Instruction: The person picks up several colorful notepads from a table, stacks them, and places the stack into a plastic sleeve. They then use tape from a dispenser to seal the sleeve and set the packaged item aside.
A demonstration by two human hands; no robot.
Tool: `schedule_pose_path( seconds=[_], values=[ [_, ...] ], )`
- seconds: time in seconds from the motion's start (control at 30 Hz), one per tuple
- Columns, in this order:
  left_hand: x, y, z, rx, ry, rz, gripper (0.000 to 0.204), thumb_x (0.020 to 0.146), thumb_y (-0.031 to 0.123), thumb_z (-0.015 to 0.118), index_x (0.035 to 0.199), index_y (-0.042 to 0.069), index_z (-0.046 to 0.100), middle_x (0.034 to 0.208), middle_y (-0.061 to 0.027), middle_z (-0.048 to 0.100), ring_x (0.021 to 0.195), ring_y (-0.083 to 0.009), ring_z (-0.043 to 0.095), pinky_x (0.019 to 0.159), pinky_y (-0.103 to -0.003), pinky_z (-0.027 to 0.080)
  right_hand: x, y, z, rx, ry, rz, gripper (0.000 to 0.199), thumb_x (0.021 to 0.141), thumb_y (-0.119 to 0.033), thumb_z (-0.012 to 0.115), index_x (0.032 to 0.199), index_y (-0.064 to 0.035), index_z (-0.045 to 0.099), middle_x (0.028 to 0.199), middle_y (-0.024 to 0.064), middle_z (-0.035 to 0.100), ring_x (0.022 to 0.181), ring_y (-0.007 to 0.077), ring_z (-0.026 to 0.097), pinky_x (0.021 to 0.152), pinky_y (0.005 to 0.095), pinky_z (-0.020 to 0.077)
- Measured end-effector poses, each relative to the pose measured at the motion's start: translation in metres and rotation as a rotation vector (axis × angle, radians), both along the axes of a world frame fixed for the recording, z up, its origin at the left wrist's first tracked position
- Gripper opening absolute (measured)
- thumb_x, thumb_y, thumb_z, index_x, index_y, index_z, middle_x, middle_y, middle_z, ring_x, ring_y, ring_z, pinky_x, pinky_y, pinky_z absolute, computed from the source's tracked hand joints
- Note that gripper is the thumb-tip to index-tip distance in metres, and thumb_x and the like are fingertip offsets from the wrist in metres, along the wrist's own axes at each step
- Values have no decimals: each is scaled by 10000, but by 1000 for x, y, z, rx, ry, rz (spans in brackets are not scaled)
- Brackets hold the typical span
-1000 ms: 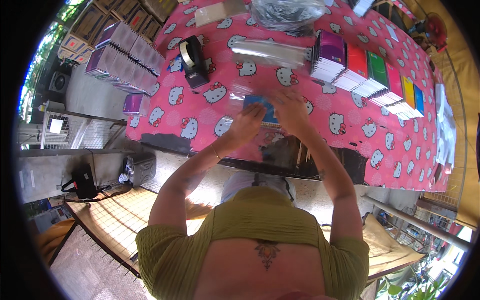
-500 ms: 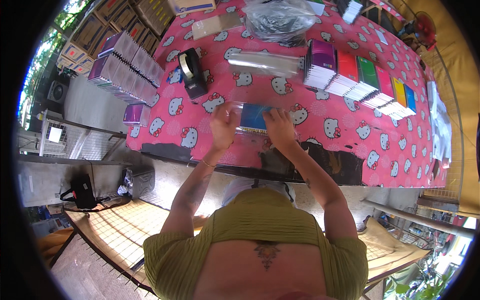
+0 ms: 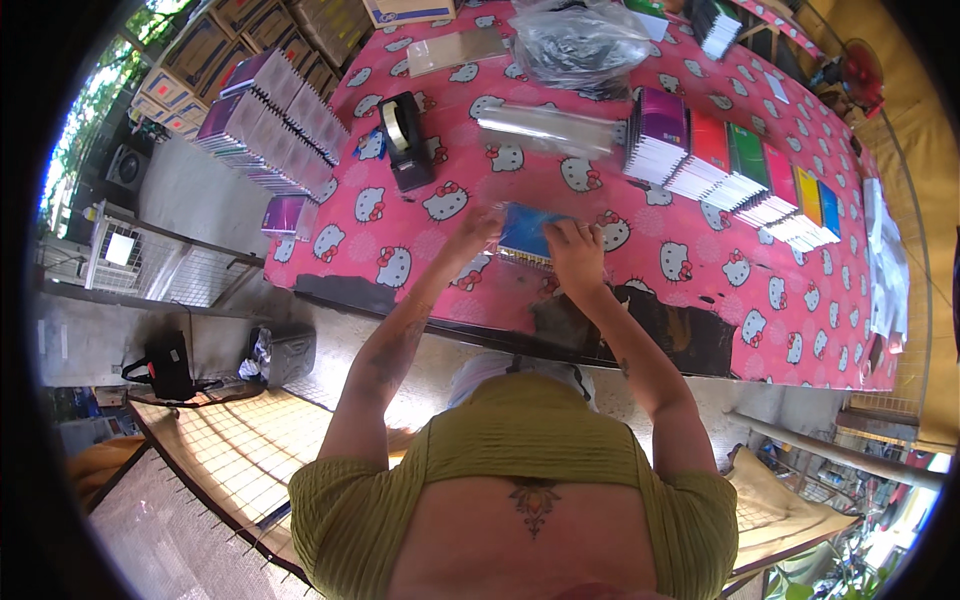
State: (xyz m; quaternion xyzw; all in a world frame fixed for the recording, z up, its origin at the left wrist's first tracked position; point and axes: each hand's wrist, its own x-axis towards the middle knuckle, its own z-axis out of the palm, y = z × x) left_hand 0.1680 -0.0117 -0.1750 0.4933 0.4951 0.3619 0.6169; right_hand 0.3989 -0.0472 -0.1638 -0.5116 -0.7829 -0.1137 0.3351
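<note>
A small blue spiral notebook (image 3: pixel 524 230), its coil toward me, lies near the table's front edge with glossy clear plastic about it. At its left edge, my left hand (image 3: pixel 477 232) has its fingers drawn together in a pinch, seemingly on the clear plastic. My right hand (image 3: pixel 577 250) grips the notebook's right side, fingers bent over the cover. Beyond my hands lie a black tape dispenser (image 3: pixel 405 142) and a stack of clear plastic sleeves (image 3: pixel 547 131).
Rows of coloured spiral notebooks (image 3: pixel 705 160) stand at the right. Purple notebooks (image 3: pixel 270 125) are stacked at the left edge, one pile (image 3: pixel 290 217) lower. A clear plastic bag (image 3: pixel 580 45) and a brown board (image 3: pixel 457 52) lie at the back of the pink patterned table (image 3: pixel 640 285).
The whole view has shifted slightly, moving the table rightward in it. My left hand has changed its hold at the notebook's left edge; the plastic sticking out there shows less. My right hand stays on the notebook.
</note>
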Motion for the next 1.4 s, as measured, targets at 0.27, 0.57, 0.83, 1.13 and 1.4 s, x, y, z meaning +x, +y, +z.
schedule_pose_path(
  seconds=[0.27, 0.57, 0.83, 1.13, 1.4],
  values=[
    [43, -20, 68, 1210, 904, 363, 418, 887, 171, 632, 1256, -12, 558, 1160, -182, 605, 1093, -312, 603, 1006, -415, 462, 10, 0, 2, 1, 15, -4, 118, 819, -113, 684, 930, -115, 725, 930, 6, 603, 910, 225, 609, 835, 422, 447],
    [59, -7, 40, 1188, 898, -266, 206, 791, 76, 630, 987, 42, 683, 973, -81, 683, 959, -280, 662, 985, -410, 495, -25, -59, 13, -390, 167, 84, 414, 844, -204, 678, 1191, -2, 577, 1196, 171, 548, 1132, 378, 533, 953, 494, 427],
    [60, -8, 51, 908, 966, -509, 211, 818, 85, 620, 1017, 31, 663, 1057, -106, 702, 1044, -280, 663, 909, -375, 528, -34, -56, 5, -267, 38, 39, 515, 836, -182, 670, 1288, 33, 548, 1297, 190, 557, 1247, 380, 505, 1036, 487, 409],
    [68, -17, 20, 1099, 1081, -412, 388, 812, 36, 591, 1186, -66, 603, 1294, -228, 608, 1210, -350, 590, 1031, -426, 473, 118, 17, -8, -293, 399, -387, 356, 813, -203, 694, 1110, -17, 634, 1155, 190, 621, 1116, 357, 573, 925, 473, 461],
    [56, -33, 29, 1064, 900, -325, 363, 858, 53, 606, 1193, -85, 591, 1284, -248, 592, 1240, -379, 553, 1071, -426, 443, 7, -34, 10, -205, -186, 36, 453, 789, -229, 689, 1200, -44, 641, 1187, 55, 605, 1077, 232, 576, 977, 404, 421]
  ],
)
